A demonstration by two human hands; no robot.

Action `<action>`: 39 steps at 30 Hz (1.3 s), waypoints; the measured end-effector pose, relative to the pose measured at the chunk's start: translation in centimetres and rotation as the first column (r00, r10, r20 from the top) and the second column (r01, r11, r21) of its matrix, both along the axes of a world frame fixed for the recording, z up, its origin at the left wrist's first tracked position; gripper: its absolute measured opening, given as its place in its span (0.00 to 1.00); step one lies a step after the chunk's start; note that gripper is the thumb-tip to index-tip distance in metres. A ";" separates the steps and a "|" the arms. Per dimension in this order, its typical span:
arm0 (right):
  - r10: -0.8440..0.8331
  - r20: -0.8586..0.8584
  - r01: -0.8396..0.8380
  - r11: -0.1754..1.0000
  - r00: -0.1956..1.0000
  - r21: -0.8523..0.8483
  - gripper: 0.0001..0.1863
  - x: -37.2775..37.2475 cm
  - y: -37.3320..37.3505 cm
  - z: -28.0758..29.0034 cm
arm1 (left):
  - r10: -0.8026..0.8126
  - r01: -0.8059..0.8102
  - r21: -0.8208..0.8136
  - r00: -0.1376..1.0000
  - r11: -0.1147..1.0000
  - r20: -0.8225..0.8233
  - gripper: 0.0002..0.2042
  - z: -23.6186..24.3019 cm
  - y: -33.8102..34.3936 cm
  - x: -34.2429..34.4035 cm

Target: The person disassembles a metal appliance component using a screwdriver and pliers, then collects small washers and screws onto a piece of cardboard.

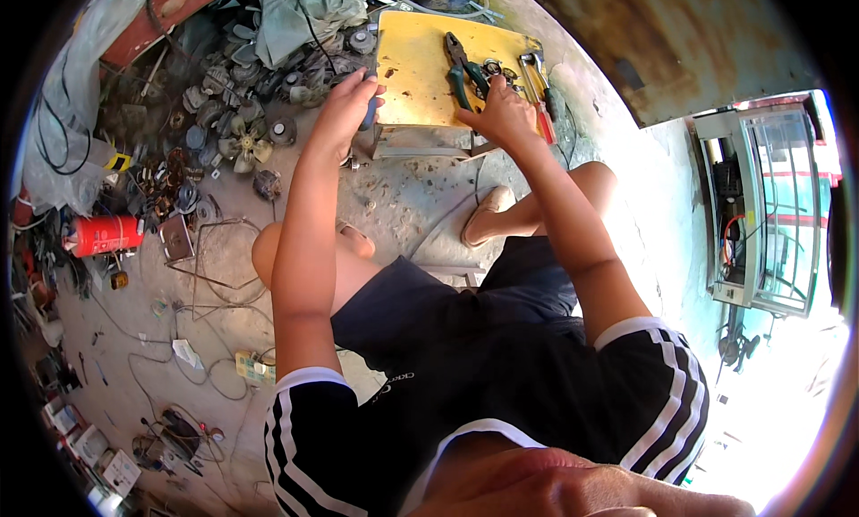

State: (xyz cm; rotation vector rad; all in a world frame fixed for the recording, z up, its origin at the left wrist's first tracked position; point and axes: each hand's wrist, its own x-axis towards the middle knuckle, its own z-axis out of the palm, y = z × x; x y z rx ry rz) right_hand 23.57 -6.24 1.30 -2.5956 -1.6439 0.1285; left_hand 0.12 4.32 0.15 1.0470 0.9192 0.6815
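Note:
At the left edge of a yellow-topped low table (416, 47), my left hand (338, 114) is closed round a dark blue thing (369, 114), mostly hidden by the fingers. My right hand (508, 119) is over the table's right part, thumb spread away from the fingers. Its fingertips are close to small round metal parts (491, 67); whether they touch is unclear. Just left of those parts lie pliers (457, 68) with dark green handles. To the right of the hand is a red-handled tool (544, 121), beside a tool with a dark handle (556, 103).
Old motors and fan parts (246, 141) are heaped beyond my left arm. A red cylinder (107, 235) stands farther left. Loose cords and a bent wire frame (224, 262) lie on the floor. A glass-fronted cabinet (769, 208) is at right; a rusty panel (662, 34) juts in above.

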 end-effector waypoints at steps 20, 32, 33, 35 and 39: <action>0.084 -0.971 0.156 0.986 -0.222 0.049 0.28 9.8 -9.3 3.3 | 0.388 0.415 0.715 0.631 0.563 -0.672 0.19 -1.5 -4.3 -4.0; 0.324 -0.729 0.339 0.931 -0.604 0.133 0.30 17.8 -13.6 -1.6 | 0.372 0.281 0.672 0.657 0.685 -0.655 0.19 -2.9 -11.8 -3.4; 0.335 -0.707 0.339 0.930 -0.622 0.143 0.30 18.1 -13.8 -2.1 | 0.392 0.257 0.678 0.654 0.688 -0.647 0.19 -2.9 -11.7 -3.2; 0.356 -0.640 0.334 0.929 -0.681 0.161 0.32 18.7 -14.3 -3.0 | 0.428 0.228 0.687 0.637 0.690 -0.642 0.19 -2.9 -11.4 -2.7; 0.376 -0.600 0.332 0.924 -0.707 0.188 0.33 18.6 -14.4 -3.0 | 0.436 0.242 0.647 0.567 0.723 -0.699 0.19 -2.4 -11.1 -1.4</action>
